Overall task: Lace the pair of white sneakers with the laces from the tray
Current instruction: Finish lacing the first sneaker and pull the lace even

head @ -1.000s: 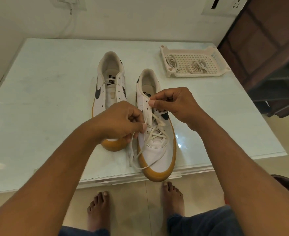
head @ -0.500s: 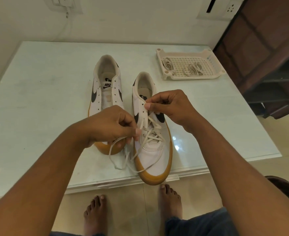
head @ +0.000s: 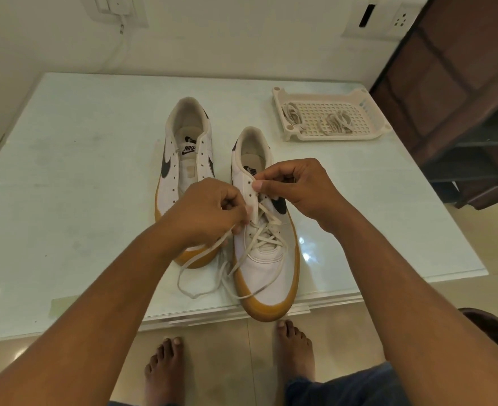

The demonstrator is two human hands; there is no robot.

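Note:
Two white sneakers with gum soles stand on the glass table. The right sneaker [head: 267, 268] is partly laced with a cream lace [head: 205, 288] whose loose ends loop over the table in front. My left hand [head: 209, 210] pinches the lace at the sneaker's left eyelet row. My right hand [head: 297, 187] pinches the left eyelet flap near the upper holes. The left sneaker [head: 183, 159] has no lace and is partly hidden by my left hand. A cream tray [head: 371, 115] at the back right holds more laces [head: 335, 123].
The table's front edge [head: 227, 315] runs just under the right sneaker's toe, which sticks out over it. My bare feet [head: 165, 367] stand on the floor below. A dark wooden shelf [head: 461, 98] stands at the right. A wall with sockets is behind the table.
My left hand has drawn the lace out to the left, so a longer loop now lies on the table. The right hand stays on the eyelet flap. The camera has tilted a little.

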